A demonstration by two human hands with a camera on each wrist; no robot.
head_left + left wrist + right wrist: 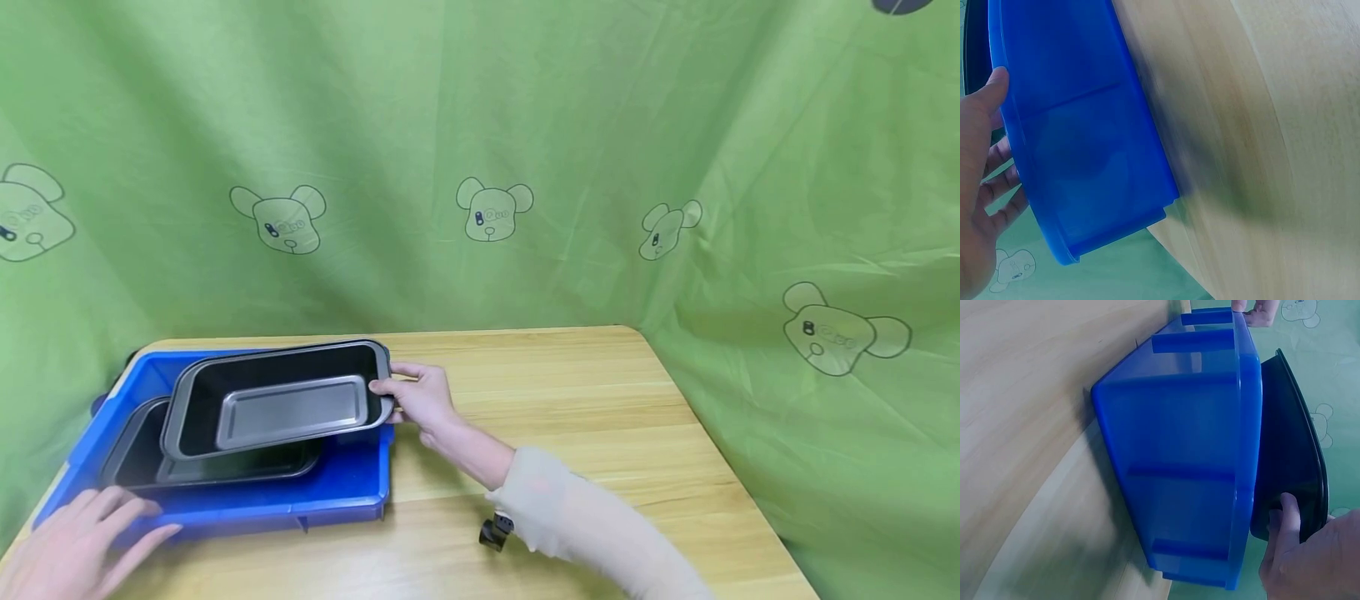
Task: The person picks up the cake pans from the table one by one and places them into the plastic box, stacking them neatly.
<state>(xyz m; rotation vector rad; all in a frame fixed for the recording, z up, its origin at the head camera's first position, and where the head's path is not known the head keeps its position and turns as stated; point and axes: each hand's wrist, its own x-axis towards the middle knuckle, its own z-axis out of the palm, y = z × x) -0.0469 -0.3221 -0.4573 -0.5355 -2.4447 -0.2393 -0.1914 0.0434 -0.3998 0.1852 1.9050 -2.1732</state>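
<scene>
In the head view my right hand (426, 398) pinches the right end of a dark metal loaf pan (292, 408), thumb inside the rim and fingers outside. The pan tilts above the blue plastic bin (341, 510). Beneath it, a second dark baking pan (131, 454) lies inside the bin, partly hidden. My left hand (82, 542), blurred, is at the bin's front left rim. The left wrist view has the left thumb (996, 90) at the rim, with loosely extended fingers partly hidden behind it. In the right wrist view the held pan (1288, 450) shows beyond the bin wall.
A light wooden table (570, 400) carries the bin on its left side. Green curtains (570, 108) with printed bear heads hang behind and at both sides. A small black device (495, 532) is on the underside of my right sleeve.
</scene>
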